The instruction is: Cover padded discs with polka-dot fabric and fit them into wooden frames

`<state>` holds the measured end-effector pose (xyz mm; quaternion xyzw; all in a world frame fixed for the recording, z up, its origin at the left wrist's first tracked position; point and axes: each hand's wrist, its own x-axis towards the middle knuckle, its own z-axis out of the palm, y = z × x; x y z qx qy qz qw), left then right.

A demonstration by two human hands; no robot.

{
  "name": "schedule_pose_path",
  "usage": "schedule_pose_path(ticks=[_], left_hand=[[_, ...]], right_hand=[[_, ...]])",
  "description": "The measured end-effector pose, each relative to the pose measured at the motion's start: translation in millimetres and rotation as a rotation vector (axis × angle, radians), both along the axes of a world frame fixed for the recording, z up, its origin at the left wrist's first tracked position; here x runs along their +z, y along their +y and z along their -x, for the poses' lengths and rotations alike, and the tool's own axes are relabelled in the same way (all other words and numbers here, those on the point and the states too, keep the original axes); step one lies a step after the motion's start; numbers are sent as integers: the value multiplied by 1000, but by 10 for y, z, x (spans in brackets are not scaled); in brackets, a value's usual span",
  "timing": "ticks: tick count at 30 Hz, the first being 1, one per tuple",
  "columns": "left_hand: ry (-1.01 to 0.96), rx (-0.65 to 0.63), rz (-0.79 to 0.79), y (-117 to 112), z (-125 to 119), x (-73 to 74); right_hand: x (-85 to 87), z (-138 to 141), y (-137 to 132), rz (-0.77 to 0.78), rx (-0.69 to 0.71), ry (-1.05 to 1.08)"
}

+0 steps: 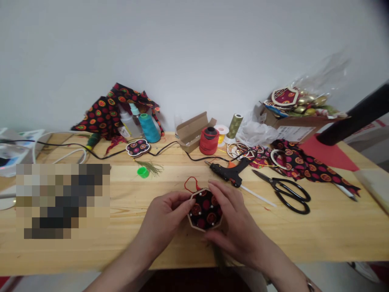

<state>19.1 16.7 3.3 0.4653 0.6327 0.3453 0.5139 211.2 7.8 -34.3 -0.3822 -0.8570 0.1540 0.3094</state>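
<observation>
Low over the front of the table I hold an octagonal ornament (205, 211), with a pale wooden rim, dark patterned cloth and small white beads. My left hand (170, 211) pinches its left edge, thumb on the front. My right hand (232, 217) wraps its right side, fingers along the upper edge and thumb at the lower edge. A red cord loop (191, 184) stands out from its top. A blurred dark green tassel (219, 255) shows below it, partly hidden by my right hand. Just beyond lies a black glue gun (229, 172) with a white glue stick in it.
Black-handled scissors (288, 190) lie at right, near patterned cloth (316, 166). Behind stand a red thread spool (209, 141), a teal thread cone (148, 129) and an open cardboard box (194, 134). A green cap (142, 172) and a flower-shaped ornament (138, 148) sit left of centre.
</observation>
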Motion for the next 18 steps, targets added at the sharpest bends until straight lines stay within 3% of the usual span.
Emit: schedule_pose_path(ticks=[4, 7, 10, 18], left_hand=[[-52, -23, -19, -16, 23, 3], [-87, -92, -67, -38, 39, 2], [-86, -138, -102, -59, 37, 11], [-99, -202, -148, -62, 50, 54]], right_hand=[[25, -41, 25, 208, -100, 232], [105, -3, 95, 472, -218, 425], [213, 61, 163, 714, -206, 503], [341, 165, 188, 848, -271, 606]])
